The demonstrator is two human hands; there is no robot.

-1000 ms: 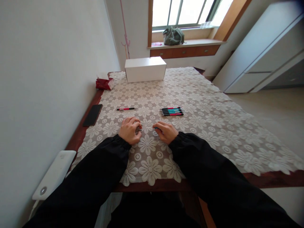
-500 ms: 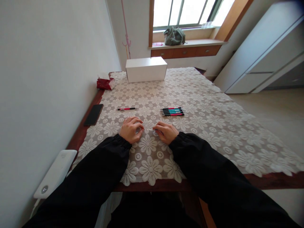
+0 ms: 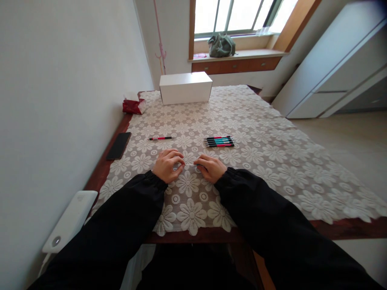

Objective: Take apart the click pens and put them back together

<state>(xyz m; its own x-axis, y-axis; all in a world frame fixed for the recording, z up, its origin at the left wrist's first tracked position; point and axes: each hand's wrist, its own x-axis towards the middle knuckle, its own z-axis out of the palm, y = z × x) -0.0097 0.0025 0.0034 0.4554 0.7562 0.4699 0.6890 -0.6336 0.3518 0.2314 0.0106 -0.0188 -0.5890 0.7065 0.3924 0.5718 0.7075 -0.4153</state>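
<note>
Both of my hands rest on the lace tablecloth [image 3: 272,161] near the table's front edge. My left hand [image 3: 167,165] and my right hand [image 3: 211,168] face each other, fingertips almost meeting. A thin pale rod [image 3: 190,164], seemingly a pen part, spans the small gap, pinched at each end. What else the curled fingers hold is hidden. Just beyond my right hand lies a neat row of several pens [image 3: 219,141] in red, teal and black. A single red and black pen [image 3: 160,138] lies beyond my left hand.
A black phone [image 3: 119,146] lies at the table's left edge, close to the wall. A white box [image 3: 185,88] and a red tissue pack [image 3: 133,106] stand at the far end. A white device [image 3: 69,225] sits low on the left. A white cabinet [image 3: 335,68] stands right.
My hands have drawn closer together, so the gap between the fingertips is smaller. The blue bit seen at my right fingertips a second ago no longer shows.
</note>
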